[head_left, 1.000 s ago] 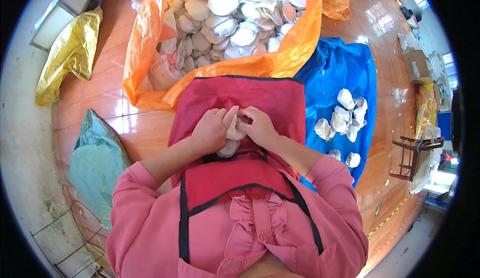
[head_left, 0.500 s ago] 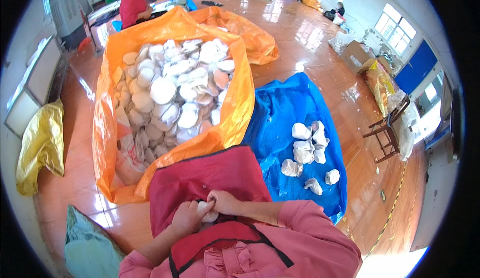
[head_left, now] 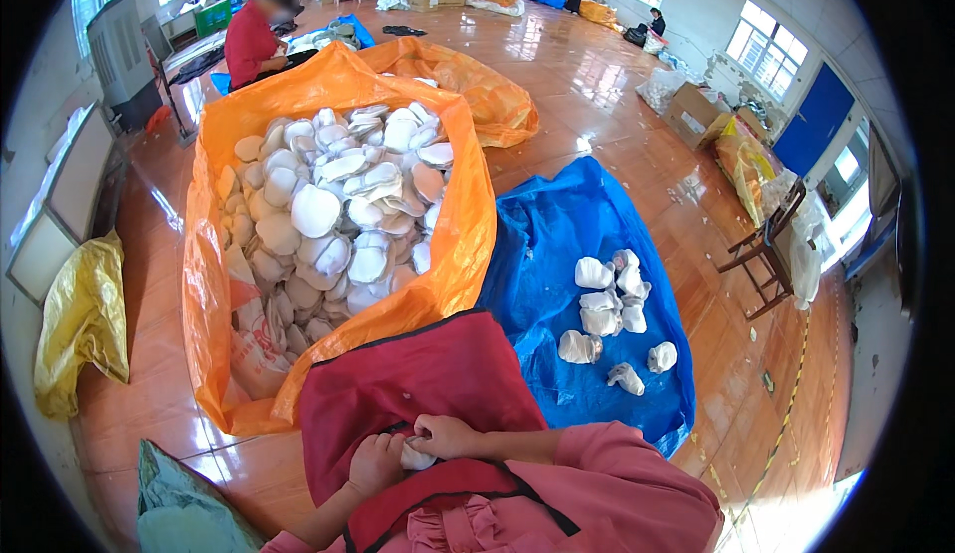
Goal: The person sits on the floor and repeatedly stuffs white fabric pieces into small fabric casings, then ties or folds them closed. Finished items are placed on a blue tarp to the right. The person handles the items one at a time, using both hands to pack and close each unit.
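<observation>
white foam, that is what the small pad [head_left: 415,456] looks like: a pale, soft, cup-shaped piece, mostly hidden, low in the frame just left of centre.

head view: the pad sits between the two hands over a red apron [head_left: 428,379] spread on the lap. the left hand [head_left: 376,463] is to its left and slightly lower, fingers curled onto it; the right hand [head_left: 445,437] comes in from the right and sits a little above it, fingertips pressed on its upper edge. both hands pinch the pad, touching it and each other, so neither is nearer. its long axis cannot be told, too little of it shows.

up and left of the hands, filling the left centre of the frame, an orange sack [head_left: 468,245] lies open with a heap of the same white pads [head_left: 333,220]. to the right of centre a blue tarp [head_left: 557,245] carries a small scatter of crumpled white pieces [head_left: 612,309], well apart from the hands. a yellow bag [head_left: 85,324] lies at the left edge, a wooden chair [head_left: 761,255] at the right, and a person in red [head_left: 254,41] sits at the upper left on the glossy wooden floor [head_left: 617,95].
</observation>
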The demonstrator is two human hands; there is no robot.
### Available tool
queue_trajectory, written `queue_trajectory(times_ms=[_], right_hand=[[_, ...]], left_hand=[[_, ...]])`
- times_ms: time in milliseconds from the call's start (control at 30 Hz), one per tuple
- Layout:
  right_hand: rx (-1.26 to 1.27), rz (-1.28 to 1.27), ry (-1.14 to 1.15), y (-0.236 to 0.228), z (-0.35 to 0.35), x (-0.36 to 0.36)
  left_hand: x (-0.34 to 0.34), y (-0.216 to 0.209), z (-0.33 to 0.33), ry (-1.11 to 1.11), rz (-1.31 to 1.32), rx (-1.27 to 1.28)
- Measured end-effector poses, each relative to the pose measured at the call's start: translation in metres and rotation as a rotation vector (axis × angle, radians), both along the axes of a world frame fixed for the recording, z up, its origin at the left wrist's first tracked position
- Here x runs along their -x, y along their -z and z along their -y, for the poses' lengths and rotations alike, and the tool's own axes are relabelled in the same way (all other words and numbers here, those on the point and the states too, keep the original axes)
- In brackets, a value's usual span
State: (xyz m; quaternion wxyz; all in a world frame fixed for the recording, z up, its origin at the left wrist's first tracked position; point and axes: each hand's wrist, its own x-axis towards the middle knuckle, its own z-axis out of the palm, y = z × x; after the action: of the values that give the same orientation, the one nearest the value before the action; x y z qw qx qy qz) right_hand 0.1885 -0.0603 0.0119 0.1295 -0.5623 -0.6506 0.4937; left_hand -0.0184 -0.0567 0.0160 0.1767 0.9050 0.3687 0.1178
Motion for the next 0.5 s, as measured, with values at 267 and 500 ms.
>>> queue_trajectory(times_ms=[267,500], right_hand=[[-0.038,-0.026,-0.051,0.016,0.006,-0.008],[0.068,-0.240,0.097,0.041,0.024,-0.014]], left_hand=[[-0.012,0.000,0.014,-0.207,0.181,0.208],[-0.009,0.004,0.025,-0.207,0.275,0.188]])
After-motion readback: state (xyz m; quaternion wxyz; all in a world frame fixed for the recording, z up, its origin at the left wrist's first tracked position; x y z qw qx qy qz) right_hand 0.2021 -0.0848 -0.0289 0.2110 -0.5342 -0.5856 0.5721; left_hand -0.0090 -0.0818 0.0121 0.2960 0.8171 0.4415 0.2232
